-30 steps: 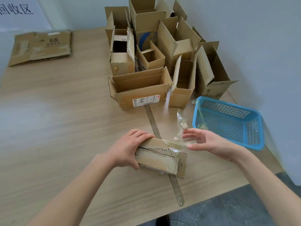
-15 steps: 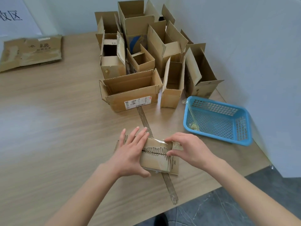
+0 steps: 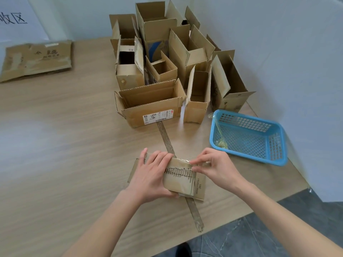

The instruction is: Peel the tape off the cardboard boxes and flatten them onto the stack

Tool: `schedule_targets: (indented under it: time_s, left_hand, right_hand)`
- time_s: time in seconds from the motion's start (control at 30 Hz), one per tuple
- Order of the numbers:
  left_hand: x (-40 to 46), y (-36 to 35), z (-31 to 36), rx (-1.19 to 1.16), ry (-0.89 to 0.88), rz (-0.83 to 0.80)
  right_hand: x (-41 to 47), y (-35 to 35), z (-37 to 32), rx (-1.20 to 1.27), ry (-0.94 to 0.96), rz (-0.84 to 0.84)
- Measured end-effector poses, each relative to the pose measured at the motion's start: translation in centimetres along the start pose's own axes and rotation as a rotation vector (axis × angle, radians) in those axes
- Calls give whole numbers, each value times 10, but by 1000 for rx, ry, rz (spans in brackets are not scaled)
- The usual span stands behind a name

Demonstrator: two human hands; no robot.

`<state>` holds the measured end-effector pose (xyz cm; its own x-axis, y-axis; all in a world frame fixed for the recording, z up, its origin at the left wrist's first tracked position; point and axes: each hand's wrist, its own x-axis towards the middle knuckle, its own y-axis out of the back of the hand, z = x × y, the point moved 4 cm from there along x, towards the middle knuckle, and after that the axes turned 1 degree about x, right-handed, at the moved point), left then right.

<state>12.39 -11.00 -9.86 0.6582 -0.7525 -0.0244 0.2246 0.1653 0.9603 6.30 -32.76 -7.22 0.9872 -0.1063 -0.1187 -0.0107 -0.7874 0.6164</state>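
Right hand (image 3: 217, 169) shifted onto tape (image 3: 185, 161), pinching | left hand (image 3: 150, 175) grips box (image 3: 182, 179) between hands

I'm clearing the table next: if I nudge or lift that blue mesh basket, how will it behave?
The blue basket looks like thin perforated plastic holding only a wad of peeled tape, so it is probably very light and would slide easily on the smooth table. Its low, wide shape makes tipping unlikely. The mesh walls may flex slightly when gripped.

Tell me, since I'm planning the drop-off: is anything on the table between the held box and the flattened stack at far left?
Nothing visible. Bare table lies between the small box under both hands and the flattened stack; the open boxes stand off to the right of that path.
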Motion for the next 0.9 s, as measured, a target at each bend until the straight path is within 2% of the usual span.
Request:
schedule_targets:
  time_s: [0.17,0.37,0.53,0.9]
  left_hand:
    - [7,5,2,-28,11,-10]
    - [3,3,-2,-26,-54,-10]
    - [4,2,-1,-17,-48,-26]
    - [7,1,-1,-30,-59,1]
  right_hand:
    - [6,7,5,81,-65,-31]
    - [19,12,3,41,-101,-217]
    - [25,13,12,107,-143,-266]
    - [53,16,11,8,-205,-472]
